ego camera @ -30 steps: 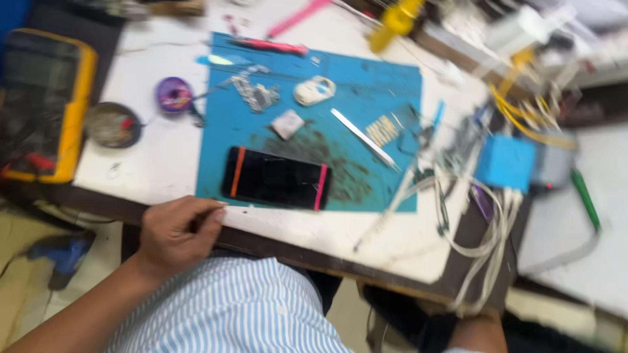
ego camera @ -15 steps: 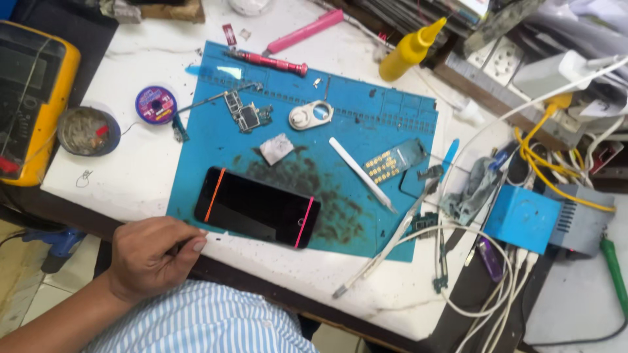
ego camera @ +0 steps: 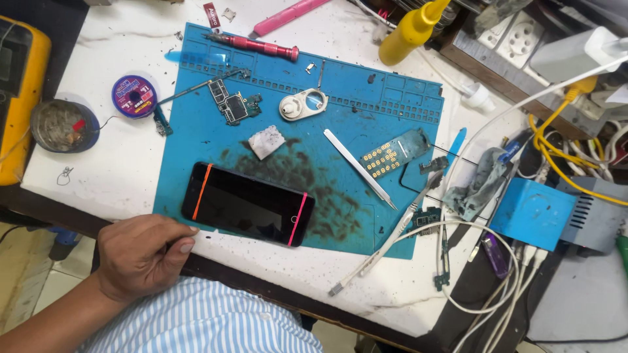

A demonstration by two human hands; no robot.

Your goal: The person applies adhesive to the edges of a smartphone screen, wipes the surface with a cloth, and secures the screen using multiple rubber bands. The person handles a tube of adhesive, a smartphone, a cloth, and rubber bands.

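A black smartphone [ego camera: 247, 204] lies face up on a blue work mat [ego camera: 366, 104], with an orange band across its left end and a pink band across its right. My left hand [ego camera: 140, 258] rests on the table's near edge just below the phone's left corner. Its fingers are curled in and its thumb tip lies close to that corner. I see nothing in the hand. My right hand is out of view. A striped shirt fills the bottom edge.
On the mat lie a small circuit board [ego camera: 232, 104], a white ring part [ego camera: 302, 104], a white pry tool [ego camera: 360, 168], a keypad strip [ego camera: 386, 155] and a red screwdriver [ego camera: 255, 46]. A yellow meter [ego camera: 19, 98], round tin [ego camera: 62, 125] and purple spool [ego camera: 134, 96] sit left; blue box [ego camera: 531, 212], cables and yellow bottle [ego camera: 412, 29] right.
The view has steadied and drawn closer to the mat. My left hand stays at the table edge, now nearer the phone's left corner.
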